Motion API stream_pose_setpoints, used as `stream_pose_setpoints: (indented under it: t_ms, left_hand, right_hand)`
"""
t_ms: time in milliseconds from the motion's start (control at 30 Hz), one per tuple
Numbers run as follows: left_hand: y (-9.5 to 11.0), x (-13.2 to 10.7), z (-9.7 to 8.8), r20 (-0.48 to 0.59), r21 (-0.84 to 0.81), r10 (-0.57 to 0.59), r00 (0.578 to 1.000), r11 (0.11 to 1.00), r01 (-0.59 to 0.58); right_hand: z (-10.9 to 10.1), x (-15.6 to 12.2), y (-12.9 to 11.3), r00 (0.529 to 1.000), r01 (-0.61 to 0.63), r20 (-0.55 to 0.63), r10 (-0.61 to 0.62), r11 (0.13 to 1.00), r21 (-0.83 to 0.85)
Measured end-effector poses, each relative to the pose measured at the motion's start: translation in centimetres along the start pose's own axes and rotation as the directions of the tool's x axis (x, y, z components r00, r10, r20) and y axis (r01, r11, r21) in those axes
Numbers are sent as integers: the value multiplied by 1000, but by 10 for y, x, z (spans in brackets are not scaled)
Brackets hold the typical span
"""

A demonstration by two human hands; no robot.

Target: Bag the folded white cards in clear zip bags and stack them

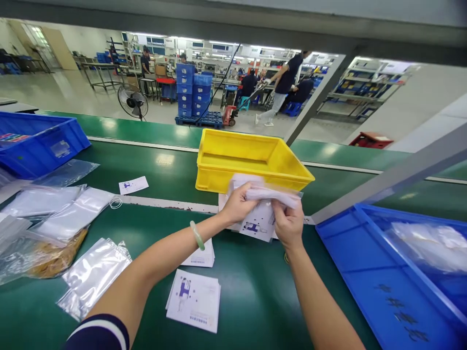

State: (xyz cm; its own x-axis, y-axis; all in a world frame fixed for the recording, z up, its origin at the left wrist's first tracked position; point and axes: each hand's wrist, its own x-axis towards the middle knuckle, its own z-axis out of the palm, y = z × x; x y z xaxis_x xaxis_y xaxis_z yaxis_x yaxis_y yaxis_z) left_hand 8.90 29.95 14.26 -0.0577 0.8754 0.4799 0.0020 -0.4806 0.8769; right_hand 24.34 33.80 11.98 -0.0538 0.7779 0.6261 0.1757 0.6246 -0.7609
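Note:
My left hand [238, 203] and my right hand [289, 223] are both closed on a clear plastic bag [272, 194] with a white printed leaflet [257, 222] partly in it, held above the green table in front of an empty yellow bin [251, 160]. A green bangle [197, 235] circles my left wrist. Two stacks of similar leaflets lie below my arms, one near [194, 300] and one further back [202, 256].
A blue bin [34, 141] stands at far left, a blue tray [383, 272] with plastic bags at right. Clear bags [93, 274] and a bag of rubber bands [54, 255] lie at left. One leaflet [133, 185] lies alone. People work beyond the conveyor. A grey frame post [386, 182] slants at right.

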Motion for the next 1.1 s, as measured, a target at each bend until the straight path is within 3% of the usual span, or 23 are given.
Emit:
stream_pose_setpoints:
  t_ms: [100, 233, 367, 533, 700, 900, 1000, 1100]
  left_hand:
    - [-27, 21, -18, 4, 63, -27, 1000, 998, 27]
    - [-62, 16, -40, 23, 149, -108, 994, 983, 103]
    - [-79, 14, -49, 49, 187, -154, 987, 972, 142]
    - [-81, 18, -52, 112, 198, -183, 977, 967, 158]
    - [-77, 13, -53, 118, 213, -194, 974, 963, 166]
    - [-75, 29, -46, 11, 281, -199, 980, 941, 188]
    - [-70, 40, -41, -105, 330, -161, 981, 925, 188]
    - [-50, 38, -46, -246, 371, -63, 967, 916, 154]
  right_hand:
    - [13, 18, 31, 996, -4, 91, 3, 1000, 17]
    - [20, 10, 74, 969, -55, 243, 55, 998, -7]
    - [20, 4, 102, 937, -106, 332, 109, 994, -26]
    - [19, 8, 112, 879, -149, 458, 134, 989, -4]
    - [18, 24, 103, 850, -207, 507, 140, 975, 78]
    - [24, 53, 85, 894, -226, 420, 155, 966, 125]
    - [24, 51, 85, 947, -209, 265, 182, 975, 77]
    - [18, 33, 85, 980, -180, 77, 181, 983, -18]
